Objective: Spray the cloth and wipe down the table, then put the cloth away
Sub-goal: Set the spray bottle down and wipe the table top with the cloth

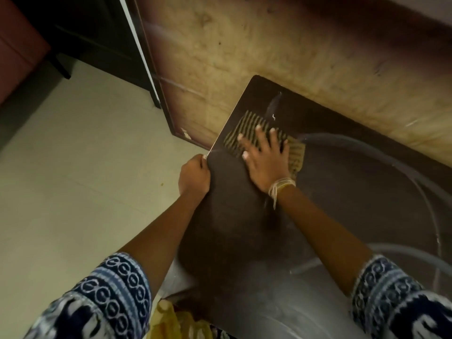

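A tan cloth (pixel 247 127) with dark wavy stripes lies flat near the far left corner of the dark brown table (pixel 342 192). My right hand (pixel 265 157) presses down on the cloth with its fingers spread. My left hand (pixel 194 178) is curled around the table's left edge, just below that corner. Curved wet streaks arc across the tabletop to the right. No spray bottle is in view.
A worn wooden panel (pixel 269 52) stands right behind the table. Pale tiled floor (pixel 85 167) lies to the left, with dark furniture (pixel 97 40) at the top left. A yellowish object (pixel 171 319) shows at the bottom, beside the table's near edge.
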`<control>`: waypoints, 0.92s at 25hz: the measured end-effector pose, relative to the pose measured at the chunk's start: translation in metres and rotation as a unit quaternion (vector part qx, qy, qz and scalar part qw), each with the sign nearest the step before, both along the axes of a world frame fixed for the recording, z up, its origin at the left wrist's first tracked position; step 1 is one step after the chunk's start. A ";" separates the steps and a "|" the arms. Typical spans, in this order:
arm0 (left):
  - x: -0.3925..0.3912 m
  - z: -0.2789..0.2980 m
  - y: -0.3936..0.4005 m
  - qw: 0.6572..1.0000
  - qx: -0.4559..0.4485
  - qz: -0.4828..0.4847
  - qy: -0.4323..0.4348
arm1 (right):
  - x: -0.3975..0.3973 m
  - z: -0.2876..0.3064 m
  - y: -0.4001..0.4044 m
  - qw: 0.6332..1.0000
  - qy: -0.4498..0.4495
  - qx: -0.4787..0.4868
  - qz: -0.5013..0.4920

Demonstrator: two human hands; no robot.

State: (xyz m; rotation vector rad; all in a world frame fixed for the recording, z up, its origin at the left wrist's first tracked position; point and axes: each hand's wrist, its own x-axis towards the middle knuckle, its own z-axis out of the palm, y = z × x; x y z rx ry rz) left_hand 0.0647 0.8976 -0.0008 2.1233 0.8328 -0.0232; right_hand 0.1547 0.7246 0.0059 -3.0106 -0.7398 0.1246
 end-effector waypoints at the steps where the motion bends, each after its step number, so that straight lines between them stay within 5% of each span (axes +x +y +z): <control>1: -0.003 0.000 -0.004 1.000 0.020 -0.002 -0.001 | -0.025 -0.002 -0.007 0.998 0.000 -0.010 0.063; 6: -0.009 0.003 -0.011 0.989 0.135 -0.051 0.025 | -0.024 -0.002 -0.028 0.973 0.004 -0.005 0.230; 13: -0.001 0.003 -0.014 0.985 0.156 -0.055 0.050 | 0.142 -0.002 0.009 0.994 0.035 0.040 -0.093; 19: -0.003 0.009 -0.017 0.985 0.148 -0.068 0.062 | -0.008 -0.007 0.008 0.980 0.013 -0.008 0.200; 23: -0.002 0.008 -0.014 0.980 0.170 -0.075 0.073 | 0.033 -0.009 0.011 0.985 -0.008 -0.001 0.174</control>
